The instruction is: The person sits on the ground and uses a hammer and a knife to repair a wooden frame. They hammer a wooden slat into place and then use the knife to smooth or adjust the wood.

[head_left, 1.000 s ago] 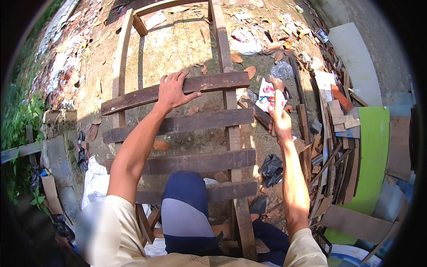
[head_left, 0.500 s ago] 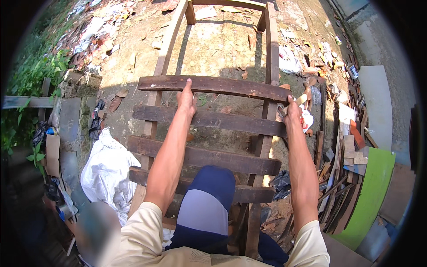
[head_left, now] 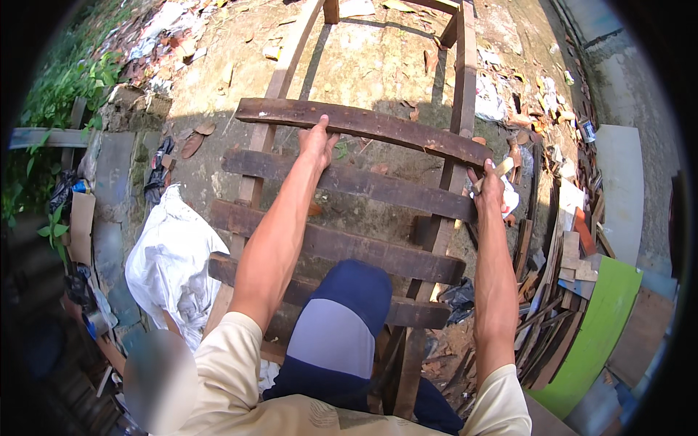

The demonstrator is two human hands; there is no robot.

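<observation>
A dark brown wooden slat (head_left: 378,129) lies across two long rails of a wooden frame (head_left: 465,80), slanting down to the right. My left hand (head_left: 318,144) grips its near edge left of the middle, thumb on top, fingers underneath and partly hidden. At the slat's right end is my right hand (head_left: 490,183), touching it with the thumb side. That same hand is closed around a pale wooden handle (head_left: 502,167); whatever is at its other end is hidden. Nearer to me, several more dark slats (head_left: 356,190) cross the rails, and my bent knee (head_left: 349,291) rises over them.
A white sack (head_left: 174,254) stands left of the frame beside a low block wall (head_left: 109,189). Scrap wood (head_left: 560,312), a green board (head_left: 600,327) and a pale panel (head_left: 618,189) line the right. Litter (head_left: 156,33) and dry leaves cover the ground ahead.
The right end of the top slat has come slightly nearer relative to the frame, so it slants more. Both hands keep their places on it, and the whole view has shifted a little.
</observation>
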